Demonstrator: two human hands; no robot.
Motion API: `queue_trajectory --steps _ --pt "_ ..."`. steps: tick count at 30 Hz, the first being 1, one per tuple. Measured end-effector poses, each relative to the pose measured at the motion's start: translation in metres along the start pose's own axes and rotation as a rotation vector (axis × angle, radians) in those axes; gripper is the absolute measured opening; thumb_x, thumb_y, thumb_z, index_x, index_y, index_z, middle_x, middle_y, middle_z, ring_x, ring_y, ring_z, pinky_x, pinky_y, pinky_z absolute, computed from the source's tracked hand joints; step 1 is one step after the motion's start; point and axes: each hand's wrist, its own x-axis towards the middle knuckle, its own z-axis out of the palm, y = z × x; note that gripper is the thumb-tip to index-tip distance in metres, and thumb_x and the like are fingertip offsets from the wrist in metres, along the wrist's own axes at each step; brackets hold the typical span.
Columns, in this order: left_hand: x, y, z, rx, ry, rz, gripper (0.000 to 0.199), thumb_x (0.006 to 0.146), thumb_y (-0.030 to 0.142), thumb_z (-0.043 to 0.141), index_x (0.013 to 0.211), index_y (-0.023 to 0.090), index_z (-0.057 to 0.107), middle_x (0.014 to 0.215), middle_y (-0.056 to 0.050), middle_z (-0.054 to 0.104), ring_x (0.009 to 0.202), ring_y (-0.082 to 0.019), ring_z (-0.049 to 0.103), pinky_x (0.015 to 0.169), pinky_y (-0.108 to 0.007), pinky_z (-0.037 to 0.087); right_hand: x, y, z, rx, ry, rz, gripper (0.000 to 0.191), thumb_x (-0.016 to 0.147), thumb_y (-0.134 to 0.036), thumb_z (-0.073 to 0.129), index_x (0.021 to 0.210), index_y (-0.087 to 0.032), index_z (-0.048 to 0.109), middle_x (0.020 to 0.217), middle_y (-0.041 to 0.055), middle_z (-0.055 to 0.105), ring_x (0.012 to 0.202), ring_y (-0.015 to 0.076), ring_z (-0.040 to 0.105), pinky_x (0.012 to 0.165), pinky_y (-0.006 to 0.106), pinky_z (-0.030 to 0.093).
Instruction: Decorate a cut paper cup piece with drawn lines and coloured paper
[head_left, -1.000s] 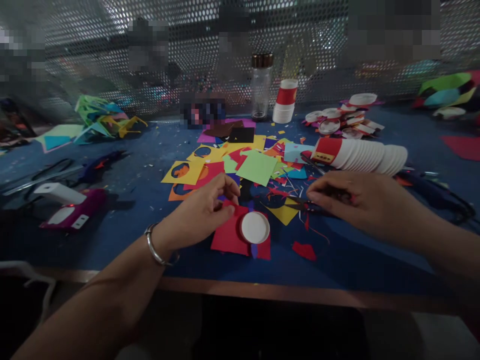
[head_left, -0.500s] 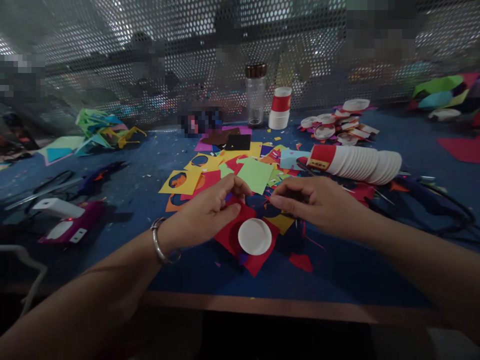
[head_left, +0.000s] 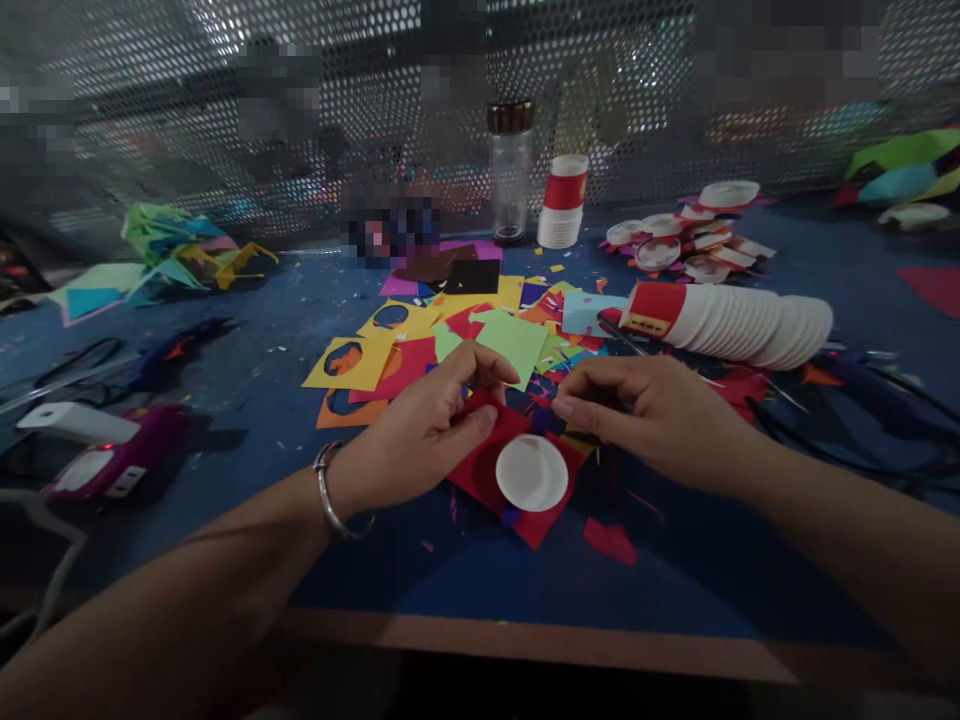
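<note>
A white round paper cup piece (head_left: 532, 473) lies on a square of red paper (head_left: 541, 527) in front of me. My left hand (head_left: 442, 425) is closed at the left corner of that red paper, thumb on top and fingers curled behind it. Across from it, my right hand (head_left: 634, 405) has thumb and forefinger pressed together just above the paper's far right side. Whatever sits in that pinch is too small to make out. Dark purple scraps show between the hands, and a small red scrap (head_left: 610, 540) lies to the right of the cup piece.
Behind my hands spread coloured paper sheets, including a green sheet (head_left: 514, 340) and yellow ones with round holes. A stack of paper cups (head_left: 735, 318) lies on the right, near scissors. Farther back stand a glass bottle (head_left: 511, 180) and upright cups (head_left: 562, 205). A purple power strip (head_left: 124, 450) sits left.
The view has shifted a little, so most things sit slightly differently. My hands keep nearly the same pose around the red paper; the thumb and forefinger of my right hand stay pinched.
</note>
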Motion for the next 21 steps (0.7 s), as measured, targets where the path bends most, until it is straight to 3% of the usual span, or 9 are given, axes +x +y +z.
queue_trajectory --steps 8,16,21 --pt "-0.0026 -0.0021 0.0014 -0.032 0.010 -0.001 0.024 0.091 0.010 0.052 0.113 0.017 0.051 0.098 -0.003 0.055 0.089 -0.014 0.055 0.076 -0.028 0.047 -0.0020 0.0004 0.0053 0.052 0.015 -0.006 0.029 0.094 -0.041 0.058 0.075 -0.020 0.065 0.063 -0.0029 0.059 0.056 0.0101 0.051 0.050 0.023 0.036" --pt "-0.0051 -0.0076 0.0044 -0.075 0.067 0.027 0.026 0.093 0.019 0.057 0.119 0.020 0.052 0.112 -0.006 0.057 0.105 -0.017 0.057 0.092 -0.033 0.047 -0.0036 0.0028 0.0078 0.036 0.036 -0.058 0.024 0.093 -0.035 0.060 0.075 -0.020 0.065 0.064 -0.0037 0.062 0.057 0.0095 0.054 0.052 0.022 0.039" --pt "-0.0083 -0.0045 0.0069 -0.215 0.019 -0.153 0.058 0.081 0.036 0.078 0.129 0.022 0.047 0.107 -0.005 0.060 0.090 -0.018 0.063 0.079 -0.031 0.050 -0.0043 0.0029 0.0070 -0.018 0.081 -0.085 0.023 0.093 -0.033 0.060 0.075 -0.020 0.066 0.064 -0.0036 0.064 0.056 0.0095 0.055 0.053 0.022 0.040"
